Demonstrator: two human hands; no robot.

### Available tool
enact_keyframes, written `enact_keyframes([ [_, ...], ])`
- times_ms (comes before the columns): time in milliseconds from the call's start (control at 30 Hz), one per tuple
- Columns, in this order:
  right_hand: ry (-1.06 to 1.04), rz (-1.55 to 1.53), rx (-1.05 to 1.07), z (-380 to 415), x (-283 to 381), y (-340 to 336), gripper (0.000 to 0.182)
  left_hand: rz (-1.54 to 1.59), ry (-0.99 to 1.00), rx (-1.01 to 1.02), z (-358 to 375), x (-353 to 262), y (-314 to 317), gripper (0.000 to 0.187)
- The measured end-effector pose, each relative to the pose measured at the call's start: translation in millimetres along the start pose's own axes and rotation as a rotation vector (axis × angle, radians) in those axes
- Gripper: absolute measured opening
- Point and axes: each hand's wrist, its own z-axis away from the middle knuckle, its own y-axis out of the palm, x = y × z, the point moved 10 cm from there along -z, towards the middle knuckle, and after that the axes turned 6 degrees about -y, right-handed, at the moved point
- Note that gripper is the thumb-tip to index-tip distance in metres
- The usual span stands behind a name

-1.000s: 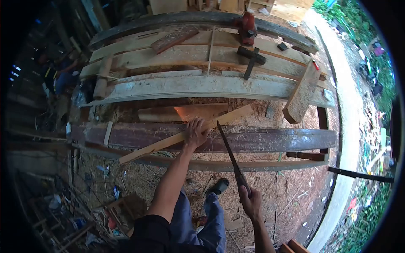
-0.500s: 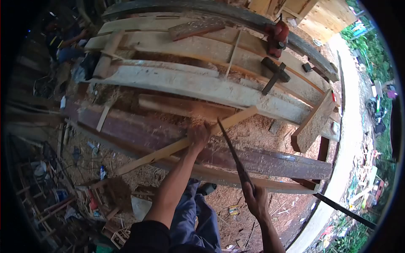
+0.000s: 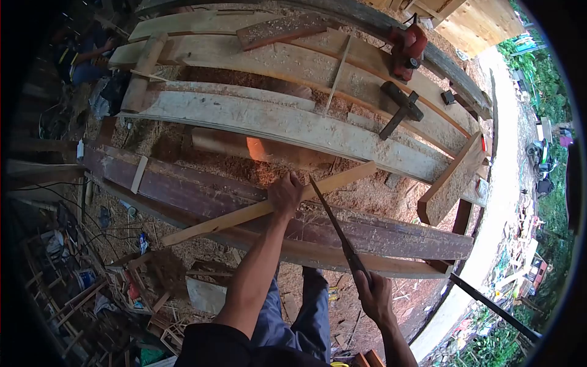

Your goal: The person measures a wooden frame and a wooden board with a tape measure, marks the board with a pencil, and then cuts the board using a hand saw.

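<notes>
My left hand (image 3: pixel 285 194) is closed round a long narrow light wood strip (image 3: pixel 244 215), which lies slantwise across a reddish-brown plank (image 3: pixel 391 235). To the right, my right hand (image 3: pixel 373 292) grips the handle of a long thin dark saw (image 3: pixel 336 225). The saw points up and left, and its tip is beside the strip, just right of my left hand. Whether the blade touches the strip I cannot tell.
Long pale boards (image 3: pixel 257 122) run across behind the strip. On them are a dark wooden tool (image 3: pixel 400 109), a red power tool (image 3: pixel 408 52) and a thick block (image 3: pixel 451 177). A person (image 3: pixel 85 58) is at the far left. Scrap wood (image 3: pixel 79 293) lies lower left.
The view has shifted slightly, and most things appear a little further left. Both hands keep their holds. My legs look further apart, and a patch of light shows on the board behind the strip.
</notes>
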Motion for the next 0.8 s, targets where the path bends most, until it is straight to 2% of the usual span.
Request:
enact_keyframes([
  [100, -0.058, 0.062, 0.003, -3, 16, -5, 0.045, -0.147, 0.010, 0.040, -1, -1, 12, 0.046],
  [233, -0.088, 0.088, 0.010, -5, 26, -12, 0.044, -0.145, 0.010, 0.015, -1, -1, 3, 0.048],
  [300, -0.072, 0.098, 0.003, -3, 23, -17, 0.044, -0.052, 0.170, 0.131, 7, -13, 3, 0.052],
  [333, -0.059, 0.082, 0.018, -3, 22, -17, 0.045, -0.048, 0.164, 0.133, 8, -13, -1, 0.052],
  [400, -0.056, 0.061, 0.036, -8, 23, -15, 0.045, -0.260, 0.485, -0.186, 16, -40, -32, 0.054],
  [433, -0.047, 0.051, 0.034, -7, 21, -15, 0.045, -0.264, 0.481, -0.182, 17, -37, -33, 0.054],
  [500, -0.041, 0.047, 0.037, -8, 18, -16, 0.045, -0.228, 0.367, 0.097, 12, -22, -12, 0.056],
  [533, -0.036, 0.032, 0.032, -8, 16, -16, 0.045, -0.228, 0.360, 0.097, 11, -22, -10, 0.056],
  [600, -0.030, 0.011, 0.027, -9, 17, -15, 0.045, -0.213, 0.202, 0.282, 4, -8, 8, 0.052],
  [700, -0.050, 0.031, 0.049, -15, 25, -12, 0.046, -0.195, 0.221, 0.236, 4, -6, 7, 0.058],
  [800, -0.070, 0.060, 0.070, -19, 27, -6, 0.049, -0.206, 0.202, 0.162, 3, -7, 0, 0.054],
])
